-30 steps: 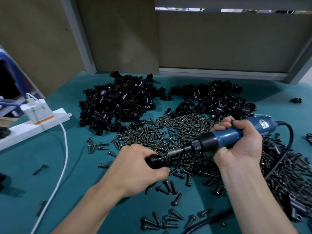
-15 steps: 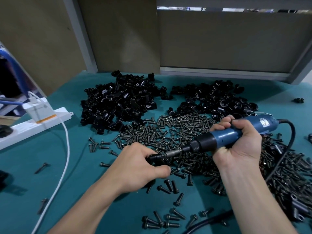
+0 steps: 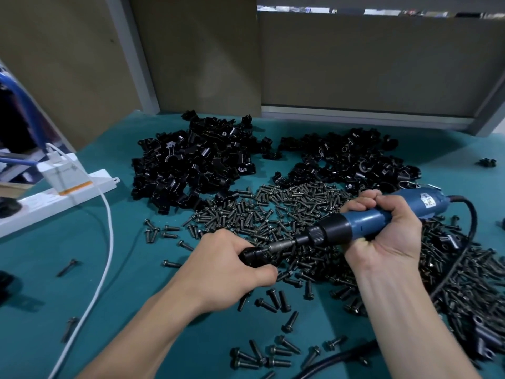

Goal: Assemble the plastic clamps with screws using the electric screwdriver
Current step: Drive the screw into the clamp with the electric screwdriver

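Workpiece: small black plastic clamp [image 3: 252, 257], held just above the teal mat [image 3: 136, 283] at the near edge of the loose screws; largely hidden by the fingers.
Left hand [image 3: 224, 269]: wrapped round the clamp, knuckles up, thumb pressed along its near side.
Tool: blue-barrelled electric screwdriver [image 3: 363, 224] with a black collar, lying almost level, its metal bit [image 3: 281, 245] pointing left and meeting the clamp.
Right hand [image 3: 382, 231]: clenched round the blue barrel, fingers folded over the top.
Step, as judged: driving a fastener into the clamp (the fastener itself cannot be seen).
Handling, as judged: clamp light, stiff and smooth, so likely to twist under the driver's torque; take it across its body, bore in line with the bit, fingertips off that line.
Fasteners: dark flanged metal screws [image 3: 273, 206], heaped between and beyond the hands, strays scattered nearer; small and apt to roll.
Stock: two heaps of loose black clamps [image 3: 196, 165] behind the screws.
Periphery: white power strip [image 3: 90, 186] and white cable [image 3: 110, 236] at left; black cord [image 3: 475, 220] looping from the tool's tail at right.
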Demonstrator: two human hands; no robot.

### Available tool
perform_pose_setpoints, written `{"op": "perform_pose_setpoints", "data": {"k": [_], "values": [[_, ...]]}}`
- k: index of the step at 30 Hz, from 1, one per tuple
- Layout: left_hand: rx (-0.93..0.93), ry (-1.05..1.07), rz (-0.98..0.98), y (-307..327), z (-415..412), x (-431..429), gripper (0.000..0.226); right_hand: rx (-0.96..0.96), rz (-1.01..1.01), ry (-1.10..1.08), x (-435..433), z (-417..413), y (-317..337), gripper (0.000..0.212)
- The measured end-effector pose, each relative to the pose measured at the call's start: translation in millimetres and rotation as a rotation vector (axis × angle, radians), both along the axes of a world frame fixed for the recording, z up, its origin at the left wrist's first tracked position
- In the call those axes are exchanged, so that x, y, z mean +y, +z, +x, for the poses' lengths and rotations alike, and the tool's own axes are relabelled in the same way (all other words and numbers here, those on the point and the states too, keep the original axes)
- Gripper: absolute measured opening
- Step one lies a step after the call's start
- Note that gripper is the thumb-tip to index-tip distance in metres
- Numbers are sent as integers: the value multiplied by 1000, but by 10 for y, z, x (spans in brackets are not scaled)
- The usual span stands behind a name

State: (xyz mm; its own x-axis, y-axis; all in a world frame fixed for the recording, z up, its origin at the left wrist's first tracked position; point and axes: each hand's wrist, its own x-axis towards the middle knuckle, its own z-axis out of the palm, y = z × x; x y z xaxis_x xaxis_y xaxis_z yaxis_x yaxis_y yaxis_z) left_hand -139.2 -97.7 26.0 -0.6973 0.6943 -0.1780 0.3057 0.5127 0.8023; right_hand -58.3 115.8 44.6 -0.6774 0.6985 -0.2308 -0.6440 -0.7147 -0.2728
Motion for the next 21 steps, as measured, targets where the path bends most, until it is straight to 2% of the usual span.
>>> {"op": "perform_pose_setpoints", "data": {"k": [11,15,21], "values": [[-69,-37,-12,64,20,-20,44,-5,61,18,25,11,-7,15],[-56,-52,-24,64,16,-25,43,3,89,24,22,12,15,20],[-21,-44,-46,54,6,-18,43,-14,101,28,43,25,14,16]]}}
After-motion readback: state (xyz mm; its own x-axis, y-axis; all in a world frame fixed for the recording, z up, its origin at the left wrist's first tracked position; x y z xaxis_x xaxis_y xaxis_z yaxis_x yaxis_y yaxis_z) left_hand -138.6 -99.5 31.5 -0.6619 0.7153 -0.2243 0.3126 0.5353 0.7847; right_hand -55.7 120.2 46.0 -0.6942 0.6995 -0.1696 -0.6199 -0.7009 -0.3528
